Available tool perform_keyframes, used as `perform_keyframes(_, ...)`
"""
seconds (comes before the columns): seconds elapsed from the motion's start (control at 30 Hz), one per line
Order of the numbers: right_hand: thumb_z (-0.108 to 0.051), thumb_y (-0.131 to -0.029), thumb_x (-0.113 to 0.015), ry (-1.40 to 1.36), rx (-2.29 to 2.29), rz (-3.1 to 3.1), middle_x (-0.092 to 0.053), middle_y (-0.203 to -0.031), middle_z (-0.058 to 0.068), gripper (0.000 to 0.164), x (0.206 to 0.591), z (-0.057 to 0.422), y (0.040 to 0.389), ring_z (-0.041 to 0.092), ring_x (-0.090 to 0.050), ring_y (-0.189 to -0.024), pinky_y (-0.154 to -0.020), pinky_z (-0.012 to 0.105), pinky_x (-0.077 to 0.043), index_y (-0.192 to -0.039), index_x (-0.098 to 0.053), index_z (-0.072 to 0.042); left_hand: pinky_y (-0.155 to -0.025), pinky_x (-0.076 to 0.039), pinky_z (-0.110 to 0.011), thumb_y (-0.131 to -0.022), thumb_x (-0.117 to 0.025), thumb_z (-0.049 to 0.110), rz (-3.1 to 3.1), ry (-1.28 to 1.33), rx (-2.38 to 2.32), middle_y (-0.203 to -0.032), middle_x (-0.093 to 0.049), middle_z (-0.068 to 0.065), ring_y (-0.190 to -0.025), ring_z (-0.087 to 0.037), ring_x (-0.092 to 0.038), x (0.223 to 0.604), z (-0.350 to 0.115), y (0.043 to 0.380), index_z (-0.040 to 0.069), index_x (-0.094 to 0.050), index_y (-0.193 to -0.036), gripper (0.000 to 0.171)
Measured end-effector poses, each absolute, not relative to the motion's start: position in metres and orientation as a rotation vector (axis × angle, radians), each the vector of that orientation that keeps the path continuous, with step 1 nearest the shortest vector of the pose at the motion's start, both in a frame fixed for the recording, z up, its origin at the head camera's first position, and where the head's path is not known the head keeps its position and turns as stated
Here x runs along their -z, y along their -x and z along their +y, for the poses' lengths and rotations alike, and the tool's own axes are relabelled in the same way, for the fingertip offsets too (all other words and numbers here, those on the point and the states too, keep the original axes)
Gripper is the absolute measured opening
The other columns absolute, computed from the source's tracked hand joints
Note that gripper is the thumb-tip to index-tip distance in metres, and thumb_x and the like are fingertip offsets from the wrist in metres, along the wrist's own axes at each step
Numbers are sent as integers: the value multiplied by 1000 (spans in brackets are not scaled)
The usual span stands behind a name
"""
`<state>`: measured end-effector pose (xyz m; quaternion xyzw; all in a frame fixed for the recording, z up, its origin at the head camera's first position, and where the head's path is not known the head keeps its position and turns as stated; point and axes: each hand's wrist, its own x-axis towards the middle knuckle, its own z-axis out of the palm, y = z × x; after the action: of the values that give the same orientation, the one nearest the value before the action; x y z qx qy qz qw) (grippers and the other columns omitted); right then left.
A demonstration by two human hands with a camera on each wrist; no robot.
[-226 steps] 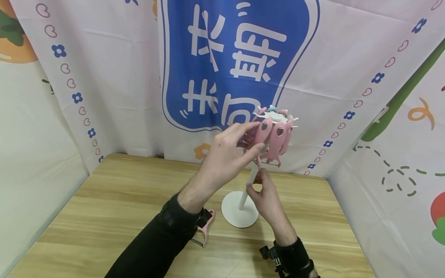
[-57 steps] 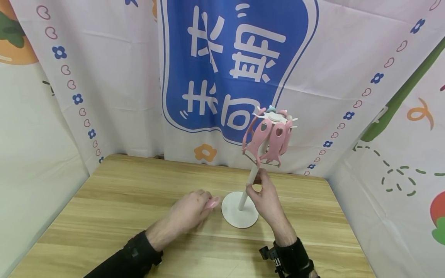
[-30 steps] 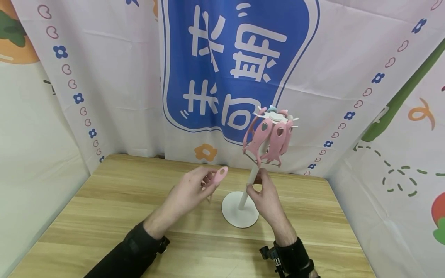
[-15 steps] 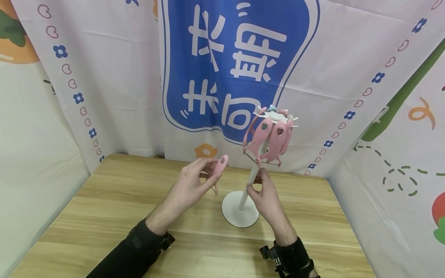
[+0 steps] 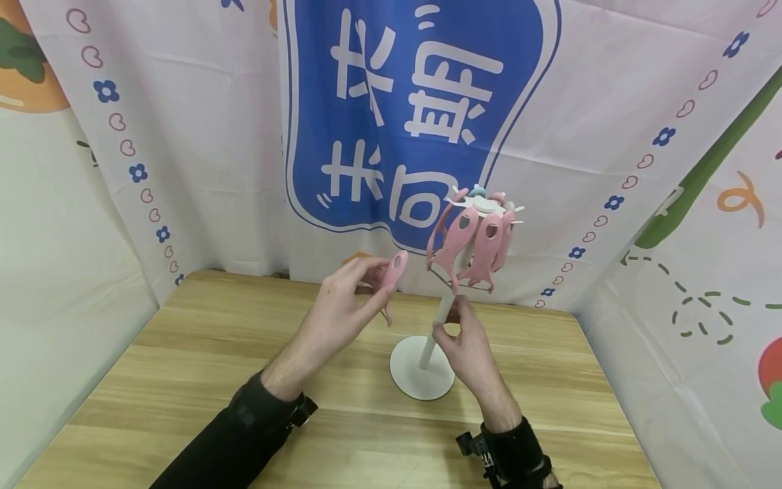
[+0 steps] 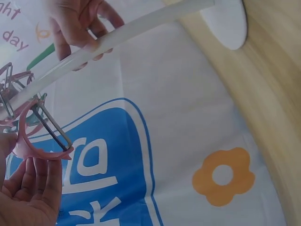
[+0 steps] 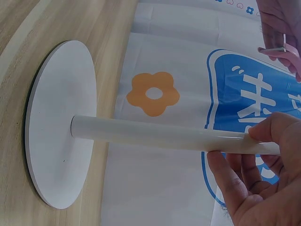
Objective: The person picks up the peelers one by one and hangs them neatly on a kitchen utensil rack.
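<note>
My left hand [image 5: 342,305] pinches a pink peeler [image 5: 395,269] by its handle, hole end up, to the left of a white stand. The peeler's curved fork and metal blade [image 6: 51,127] show in the left wrist view. My right hand [image 5: 470,346] grips the stand's white pole [image 7: 164,134] partway up, thumb on one side and fingers on the other. From the stand's hooked top [image 5: 482,205] hang several pink peelers [image 5: 487,251], holes over the hooks and blades down. A bit of light blue shows at the back of that top.
The stand's round white base [image 5: 421,380] rests flat on the wooden table [image 5: 214,353]. Behind the table hangs a white printed cloth with a blue sign [image 5: 391,102]. More printed cloth [image 5: 702,326] closes off the right side.
My left hand came down from the hanging peelers, took the pink peeler off the table and raised it up and right towards the stand. My right hand has stayed on the pole.
</note>
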<state>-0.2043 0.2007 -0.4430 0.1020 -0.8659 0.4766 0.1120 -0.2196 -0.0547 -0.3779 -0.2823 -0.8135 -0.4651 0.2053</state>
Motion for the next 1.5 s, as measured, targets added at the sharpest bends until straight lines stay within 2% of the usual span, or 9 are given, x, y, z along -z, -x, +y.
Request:
perform_keyframes(0.5, -14, -99, -63, -300, -1422, -2544, -60, -119, 8, 35, 444, 202, 205, 24, -60, -116, -88, 51, -60, -131, -49, -11, -96, -56, -27, -105, -57, 43, -2197, 798, 1341, -123, -61, 4, -110, -8, -62, 349, -39, 225, 20, -57, -145, 47)
perform_keyframes(0.67, -14, -100, -63, -297, -1420, -2547, -61, -120, 7, 38, 444, 201, 205, 24, -60, -115, -87, 51, -60, -134, -49, -8, -97, -57, -32, -105, -56, 43, -2165, 812, 1375, -126, -60, 3, -111, -9, -61, 341, -35, 229, 19, -56, -146, 48)
perform_keyframes(0.87, -15, -100, -62, -291, -1426, -2551, -61, -121, 7, 37, 444, 201, 204, 25, -60, -116, -88, 50, -60, -134, -49, -9, -97, -55, -26, -105, -56, 45, -2138, 819, 1386, -124, -61, 5, -112, -6, -60, 330, -29, 233, 20, -56, -147, 49)
perform_keyframes(1.07, -14, -100, -62, -294, -1436, -2553, -60, -123, 7, 35, 444, 200, 204, 24, -60, -117, -88, 50, -60, -132, -48, -15, -99, -55, -29, -105, -55, 46, -2121, 835, 1382, -126, -61, 4, -114, -7, -59, 323, -26, 237, 20, -55, -148, 50)
perform_keyframes(1.5, -13, -100, -62, -296, -1435, -2550, -60, -122, 7, 35, 443, 201, 204, 25, -60, -116, -87, 50, -60, -132, -48, -13, -100, -53, -24, -105, -54, 42, -2092, 897, 1377, -129, -59, 4, -116, -6, -57, 302, -15, 241, 23, -52, -152, 51)
